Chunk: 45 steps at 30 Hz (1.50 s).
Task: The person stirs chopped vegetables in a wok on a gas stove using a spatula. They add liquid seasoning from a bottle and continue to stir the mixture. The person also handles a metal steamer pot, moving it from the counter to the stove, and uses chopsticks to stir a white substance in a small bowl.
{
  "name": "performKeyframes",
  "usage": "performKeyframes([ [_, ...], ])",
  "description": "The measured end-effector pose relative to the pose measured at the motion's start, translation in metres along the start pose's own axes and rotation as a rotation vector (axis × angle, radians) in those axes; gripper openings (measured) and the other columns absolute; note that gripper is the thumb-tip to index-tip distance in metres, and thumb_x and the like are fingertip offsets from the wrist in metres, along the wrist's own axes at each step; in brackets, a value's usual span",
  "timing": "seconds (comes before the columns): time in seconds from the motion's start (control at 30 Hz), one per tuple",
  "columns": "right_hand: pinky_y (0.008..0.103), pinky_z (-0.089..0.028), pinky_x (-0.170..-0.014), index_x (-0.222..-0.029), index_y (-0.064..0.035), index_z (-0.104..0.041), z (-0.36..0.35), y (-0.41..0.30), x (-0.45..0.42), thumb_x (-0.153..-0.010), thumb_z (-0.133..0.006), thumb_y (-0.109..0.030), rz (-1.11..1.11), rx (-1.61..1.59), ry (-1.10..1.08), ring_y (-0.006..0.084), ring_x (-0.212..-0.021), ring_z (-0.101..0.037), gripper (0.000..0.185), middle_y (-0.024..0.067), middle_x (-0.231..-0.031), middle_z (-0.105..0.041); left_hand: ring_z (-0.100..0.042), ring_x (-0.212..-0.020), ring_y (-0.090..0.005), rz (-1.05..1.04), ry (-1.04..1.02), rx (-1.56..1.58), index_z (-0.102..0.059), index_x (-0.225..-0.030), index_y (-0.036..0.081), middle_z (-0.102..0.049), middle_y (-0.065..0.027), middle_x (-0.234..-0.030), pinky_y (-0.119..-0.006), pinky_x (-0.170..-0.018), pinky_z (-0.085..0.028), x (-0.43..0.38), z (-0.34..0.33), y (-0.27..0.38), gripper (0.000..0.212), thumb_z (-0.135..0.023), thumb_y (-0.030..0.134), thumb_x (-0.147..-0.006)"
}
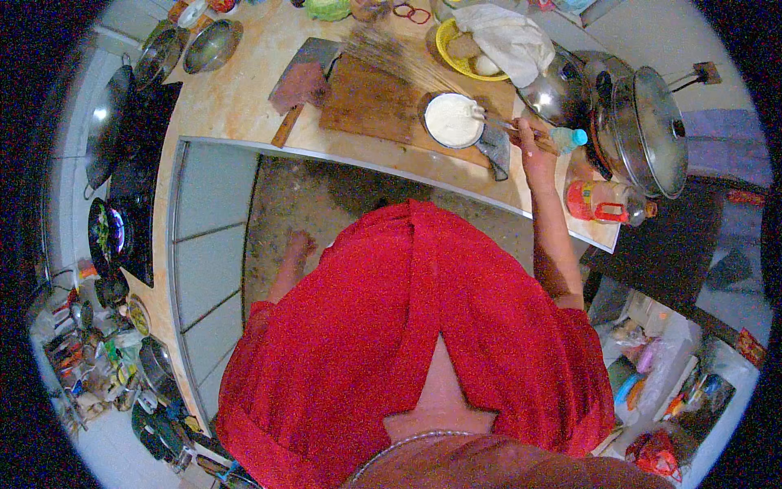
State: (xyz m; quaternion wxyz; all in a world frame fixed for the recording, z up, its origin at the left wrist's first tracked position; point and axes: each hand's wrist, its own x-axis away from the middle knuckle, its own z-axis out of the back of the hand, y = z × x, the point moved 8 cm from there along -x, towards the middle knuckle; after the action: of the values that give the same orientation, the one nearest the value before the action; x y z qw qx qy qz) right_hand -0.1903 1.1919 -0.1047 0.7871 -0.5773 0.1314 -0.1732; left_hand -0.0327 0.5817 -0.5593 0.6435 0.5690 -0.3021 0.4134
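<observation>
My right hand (528, 137) grips what look like chopsticks (504, 123). Their tips reach over the rim of a round bowl (453, 121) filled with a white, powdery or pasty substance, and a white clump clings to them there. The bowl stands on the right part of a wooden board (366, 98). A grey cloth (496, 158) lies between the bowl and my right wrist, over the counter's front. Beside my body, below counter height, hangs my left hand (300, 243); it touches nothing I can make out, and its fingers are blurred.
Left of the board lies a cleaver (286, 125), handle at the counter edge. Behind stands a yellow basket (446, 52) under a white cloth (510, 43). A blue-capped bottle (571, 139), an oil jug (605, 202) and a lidded pot (650, 131) crowd the right. A black stove (131, 165) sits left.
</observation>
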Motion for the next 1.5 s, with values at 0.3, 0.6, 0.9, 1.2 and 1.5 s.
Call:
performKeyframes([
  [0.3, 0.0252, -0.046, -0.061, -0.087, 0.0007, -0.058, -0.019, -0.022, 0.002, -0.084, -0.053, -0.023, 0.105, 0.061, -0.158, 0.0141, -0.065, -0.057, 0.025, 0.0087, -0.075, -0.059, -0.052, -0.057, -0.0227, 0.083, 0.062, 0.013, -0.046, -0.089, 0.008, -0.051, -0.0091, -0.073, -0.036, -0.048, -0.046, 0.030, -0.007, 0.016, 0.018, -0.043, 0.024, -0.080],
  [0.6, 0.0241, -0.046, -0.059, -0.087, 0.0019, -0.057, -0.038, -0.001, 0.014, -0.082, -0.055, -0.020, -0.062, 0.024, -0.270, 0.0137, -0.067, -0.056, 0.023, 0.0069, -0.074, -0.059, -0.053, -0.057, -0.0237, -0.053, -0.008, 0.214, -0.043, -0.100, 0.008, -0.052, -0.0102, -0.077, -0.036, -0.050, -0.047, 0.018, 0.004, -0.004, 0.027, -0.042, 0.030, -0.084],
  [0.9, 0.0243, -0.048, -0.060, -0.089, -0.0002, -0.059, -0.032, -0.010, -0.016, -0.082, -0.056, -0.022, -0.055, -0.048, -0.231, 0.0121, -0.067, -0.057, 0.023, 0.0057, -0.074, -0.060, -0.055, -0.057, -0.0238, 0.146, 0.207, 0.180, -0.048, -0.090, 0.005, -0.054, -0.0124, -0.076, -0.034, -0.043, -0.045, 0.023, 0.008, 0.003, 0.024, -0.043, 0.027, -0.083],
  [1.2, 0.0362, -0.052, -0.064, -0.095, 0.0046, -0.049, -0.020, 0.065, -0.010, -0.085, -0.049, -0.018, -0.274, -0.739, -0.014, 0.0278, -0.073, -0.058, 0.025, 0.0147, -0.090, -0.054, -0.052, -0.052, -0.0234, 0.026, 0.069, 0.128, -0.048, -0.082, 0.004, -0.052, -0.0099, -0.065, -0.036, -0.044, -0.045, 0.035, 0.008, 0.005, 0.023, -0.044, 0.027, -0.082],
  [1.5, 0.0366, -0.052, -0.069, -0.092, 0.0023, -0.049, -0.025, 0.087, 0.007, -0.086, -0.048, -0.021, -0.375, -0.760, -0.011, 0.0271, -0.076, -0.058, 0.024, 0.0139, -0.086, -0.053, -0.052, -0.050, -0.0213, -0.024, 0.027, 0.062, -0.045, -0.085, 0.008, -0.051, -0.0079, -0.066, -0.033, -0.042, -0.044, 0.040, 0.002, 0.022, 0.023, -0.043, 0.031, -0.083],
])
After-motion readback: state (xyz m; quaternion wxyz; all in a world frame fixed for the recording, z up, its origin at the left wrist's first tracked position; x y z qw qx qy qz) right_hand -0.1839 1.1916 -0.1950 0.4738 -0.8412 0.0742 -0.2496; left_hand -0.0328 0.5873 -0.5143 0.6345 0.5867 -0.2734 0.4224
